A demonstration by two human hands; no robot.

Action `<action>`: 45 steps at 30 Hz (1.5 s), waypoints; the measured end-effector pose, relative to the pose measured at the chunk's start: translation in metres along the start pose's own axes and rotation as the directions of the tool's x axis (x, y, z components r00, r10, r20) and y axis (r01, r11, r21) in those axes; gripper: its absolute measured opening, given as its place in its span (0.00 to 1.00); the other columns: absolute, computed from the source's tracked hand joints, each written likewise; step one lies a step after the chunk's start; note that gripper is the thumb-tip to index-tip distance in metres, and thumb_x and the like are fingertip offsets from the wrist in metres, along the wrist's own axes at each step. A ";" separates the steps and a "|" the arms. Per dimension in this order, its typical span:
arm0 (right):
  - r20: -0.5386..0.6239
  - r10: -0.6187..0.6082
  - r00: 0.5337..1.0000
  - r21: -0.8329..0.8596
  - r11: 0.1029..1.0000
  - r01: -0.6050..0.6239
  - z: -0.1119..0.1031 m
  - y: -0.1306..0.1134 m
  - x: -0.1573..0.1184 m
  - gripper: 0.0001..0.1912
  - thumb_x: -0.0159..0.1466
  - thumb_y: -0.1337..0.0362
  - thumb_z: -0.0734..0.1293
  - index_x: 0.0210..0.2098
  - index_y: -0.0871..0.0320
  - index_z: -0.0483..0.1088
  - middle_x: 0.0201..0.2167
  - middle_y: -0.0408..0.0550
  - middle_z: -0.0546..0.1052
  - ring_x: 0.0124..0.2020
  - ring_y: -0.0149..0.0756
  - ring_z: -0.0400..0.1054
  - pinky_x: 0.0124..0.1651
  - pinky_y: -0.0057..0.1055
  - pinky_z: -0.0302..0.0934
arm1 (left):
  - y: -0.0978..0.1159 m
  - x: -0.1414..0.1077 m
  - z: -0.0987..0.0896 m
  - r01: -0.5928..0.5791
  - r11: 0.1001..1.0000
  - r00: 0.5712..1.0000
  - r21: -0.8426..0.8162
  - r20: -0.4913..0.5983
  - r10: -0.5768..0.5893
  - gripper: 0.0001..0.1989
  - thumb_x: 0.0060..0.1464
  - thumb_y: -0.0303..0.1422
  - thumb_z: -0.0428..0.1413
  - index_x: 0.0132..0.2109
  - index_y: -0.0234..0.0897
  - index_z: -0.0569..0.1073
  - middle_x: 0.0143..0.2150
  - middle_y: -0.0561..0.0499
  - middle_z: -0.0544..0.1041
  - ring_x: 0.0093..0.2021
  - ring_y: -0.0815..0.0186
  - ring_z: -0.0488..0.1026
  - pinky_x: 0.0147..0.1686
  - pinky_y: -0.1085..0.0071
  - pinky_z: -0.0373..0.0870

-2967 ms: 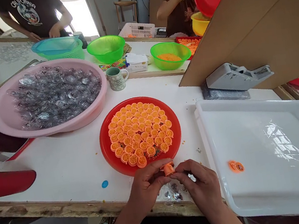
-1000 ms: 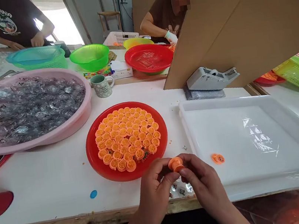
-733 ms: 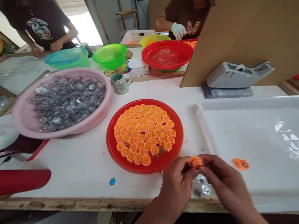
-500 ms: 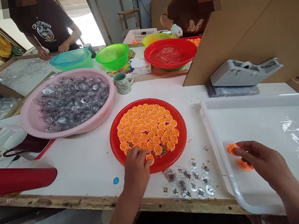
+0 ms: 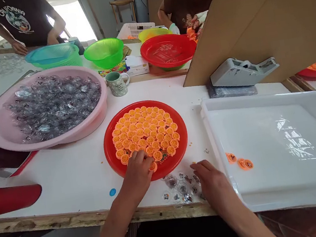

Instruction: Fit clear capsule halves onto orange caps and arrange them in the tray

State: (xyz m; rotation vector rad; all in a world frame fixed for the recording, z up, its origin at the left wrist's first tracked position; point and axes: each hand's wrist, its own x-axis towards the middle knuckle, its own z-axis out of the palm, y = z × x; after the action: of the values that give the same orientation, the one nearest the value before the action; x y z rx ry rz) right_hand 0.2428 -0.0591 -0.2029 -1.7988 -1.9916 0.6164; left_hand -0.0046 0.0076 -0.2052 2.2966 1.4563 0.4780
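Note:
A red round plate (image 5: 183, 138) holds many small round orange plastic pieces (image 5: 140, 132) with yellow centres. At its near edge my left hand (image 5: 138, 173) is closed, thumb and fingers on one orange piece (image 5: 153, 167). My right hand (image 5: 215, 183) hovers over a loose group of clear round discs (image 5: 182, 188) with small dark prints, hiding some of them. Its thumb and fingers are pressed together; whatever lies between the tips is too small to make out. Inside the white tray (image 5: 216, 141), several orange pieces with dark prints (image 5: 242, 163) lie near the left wall.
A pink basin (image 5: 8, 147) of clear wrapped discs stands at the left, beside a mug (image 5: 117, 84). Behind are a green bowl (image 5: 105, 53) and a red basin (image 5: 168, 49). A tape dispenser (image 5: 240, 71) stands by a cardboard divider (image 5: 239, 23). Two people work across the table.
My right hand has let go of an orange piece in the white tray and moved left to the clear discs. My left hand stays at the plate's near edge. The camera view has shifted.

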 end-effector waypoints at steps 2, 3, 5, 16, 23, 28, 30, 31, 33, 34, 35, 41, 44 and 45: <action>0.044 0.083 0.996 -0.115 0.990 -0.078 0.017 -0.003 0.004 0.16 0.63 0.74 0.57 0.46 0.59 0.70 0.43 0.54 0.73 0.35 0.38 0.72 0.36 0.31 0.65 | 0.002 -0.001 0.002 0.000 1.000 1.000 -0.025 -0.014 0.000 0.11 0.52 0.19 0.51 0.38 0.38 0.72 0.40 0.47 0.67 0.43 0.59 0.64 0.42 0.61 0.66; 0.050 0.124 0.991 -0.157 0.981 -0.115 0.023 -0.001 0.006 0.15 0.62 0.75 0.58 0.46 0.60 0.69 0.44 0.55 0.72 0.34 0.38 0.72 0.35 0.32 0.64 | 0.003 -0.001 0.003 0.002 0.999 0.999 -0.046 -0.040 -0.004 0.10 0.52 0.20 0.52 0.39 0.37 0.71 0.40 0.47 0.68 0.43 0.59 0.64 0.43 0.60 0.66; 0.060 0.164 0.985 -0.188 0.971 -0.150 0.030 0.008 0.008 0.14 0.62 0.75 0.59 0.44 0.60 0.70 0.42 0.54 0.72 0.33 0.38 0.71 0.34 0.31 0.63 | 0.005 -0.002 0.007 0.012 0.995 0.994 -0.100 -0.105 -0.022 0.06 0.53 0.23 0.54 0.37 0.37 0.69 0.39 0.48 0.68 0.43 0.60 0.65 0.44 0.61 0.67; 0.172 0.144 0.974 -0.009 0.989 -0.145 0.020 0.021 0.002 0.09 0.62 0.69 0.57 0.33 0.55 0.68 0.34 0.47 0.72 0.33 0.38 0.69 0.38 0.35 0.62 | 0.024 -0.004 0.010 0.213 0.880 0.956 -0.425 -0.097 -0.279 0.11 0.49 0.26 0.57 0.41 0.40 0.69 0.39 0.51 0.72 0.39 0.63 0.71 0.36 0.68 0.69; 0.122 0.200 0.972 0.313 0.922 -0.229 0.008 0.014 0.008 0.06 0.58 0.64 0.64 0.34 0.53 0.73 0.33 0.47 0.77 0.35 0.41 0.72 0.39 0.37 0.65 | 0.037 -0.004 0.001 0.396 0.554 0.903 -0.732 0.203 -0.378 0.15 0.48 0.32 0.63 0.44 0.42 0.74 0.42 0.51 0.75 0.37 0.63 0.74 0.35 0.68 0.72; 0.211 0.306 0.928 0.593 0.715 -0.370 0.007 0.006 0.012 0.07 0.57 0.60 0.67 0.34 0.55 0.74 0.27 0.44 0.75 0.28 0.36 0.70 0.34 0.35 0.66 | 0.044 -0.001 -0.009 0.413 0.480 0.898 -0.774 0.258 -0.356 0.11 0.47 0.29 0.62 0.39 0.39 0.71 0.40 0.51 0.75 0.42 0.62 0.74 0.40 0.66 0.74; 0.254 0.329 0.910 0.709 0.576 -0.406 0.009 0.005 0.011 0.12 0.54 0.58 0.70 0.36 0.56 0.75 0.26 0.43 0.73 0.28 0.36 0.70 0.35 0.35 0.68 | 0.045 0.000 -0.013 0.403 0.537 0.910 -0.741 0.262 -0.321 0.11 0.46 0.28 0.62 0.40 0.39 0.75 0.46 0.49 0.75 0.49 0.59 0.72 0.45 0.65 0.73; 0.262 0.335 0.905 0.749 0.521 -0.409 0.009 0.004 0.011 0.14 0.53 0.57 0.72 0.37 0.56 0.75 0.26 0.42 0.73 0.29 0.35 0.71 0.36 0.35 0.68 | 0.046 0.000 -0.014 0.410 0.538 0.909 -0.736 0.281 -0.307 0.13 0.47 0.27 0.61 0.42 0.40 0.75 0.49 0.48 0.75 0.52 0.58 0.71 0.47 0.65 0.72; 0.266 0.346 0.900 0.787 0.461 -0.410 0.008 0.004 0.010 0.17 0.49 0.57 0.76 0.37 0.56 0.75 0.26 0.42 0.74 0.29 0.35 0.71 0.36 0.34 0.68 | 0.047 0.000 -0.014 0.438 0.490 0.897 -0.754 0.328 -0.298 0.16 0.48 0.27 0.60 0.46 0.41 0.75 0.51 0.48 0.75 0.53 0.58 0.71 0.48 0.64 0.71; 0.271 0.350 0.897 0.793 0.446 -0.414 0.006 0.004 0.010 0.17 0.48 0.58 0.77 0.35 0.56 0.76 0.26 0.43 0.75 0.29 0.35 0.71 0.36 0.33 0.68 | 0.048 0.000 -0.013 0.457 0.444 0.887 -0.771 0.355 -0.295 0.16 0.48 0.27 0.60 0.46 0.41 0.74 0.49 0.48 0.76 0.50 0.59 0.73 0.47 0.64 0.72; 0.279 0.351 0.894 0.798 0.433 -0.419 0.004 0.003 0.011 0.16 0.48 0.58 0.78 0.34 0.57 0.76 0.27 0.44 0.76 0.30 0.35 0.72 0.36 0.33 0.68 | 0.049 0.000 -0.011 0.475 0.390 0.877 -0.789 0.385 -0.289 0.15 0.48 0.28 0.61 0.46 0.40 0.73 0.45 0.48 0.77 0.47 0.59 0.74 0.46 0.64 0.72; 0.313 0.315 0.896 0.857 0.314 -0.409 -0.009 -0.006 0.014 0.13 0.49 0.60 0.78 0.31 0.57 0.76 0.28 0.45 0.78 0.32 0.36 0.71 0.37 0.32 0.67 | 0.056 0.000 -0.002 0.534 0.148 0.837 -0.832 0.497 -0.228 0.17 0.45 0.31 0.65 0.42 0.37 0.71 0.42 0.48 0.78 0.43 0.61 0.75 0.42 0.66 0.72; 0.310 0.274 0.910 0.873 0.297 -0.387 -0.011 -0.013 0.016 0.12 0.50 0.60 0.78 0.30 0.57 0.74 0.27 0.42 0.75 0.29 0.31 0.68 0.34 0.28 0.64 | 0.056 -0.002 0.001 0.541 0.113 0.828 -0.834 0.503 -0.247 0.19 0.44 0.30 0.65 0.44 0.39 0.69 0.44 0.49 0.77 0.45 0.61 0.74 0.42 0.66 0.71; 0.305 0.258 0.917 0.879 0.294 -0.375 -0.011 -0.014 0.017 0.12 0.51 0.60 0.77 0.30 0.57 0.74 0.27 0.42 0.74 0.29 0.31 0.67 0.33 0.27 0.64 | 0.056 -0.002 0.002 0.536 0.113 0.831 -0.836 0.501 -0.241 0.19 0.44 0.30 0.65 0.44 0.39 0.70 0.43 0.49 0.77 0.45 0.61 0.74 0.42 0.66 0.71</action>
State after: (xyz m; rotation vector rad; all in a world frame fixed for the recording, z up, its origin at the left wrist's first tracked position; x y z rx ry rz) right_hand 0.2356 -0.0429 -0.1855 -1.3324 -0.8223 1.6081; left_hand 0.0392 -0.0168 -0.1796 0.8085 1.0286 0.6416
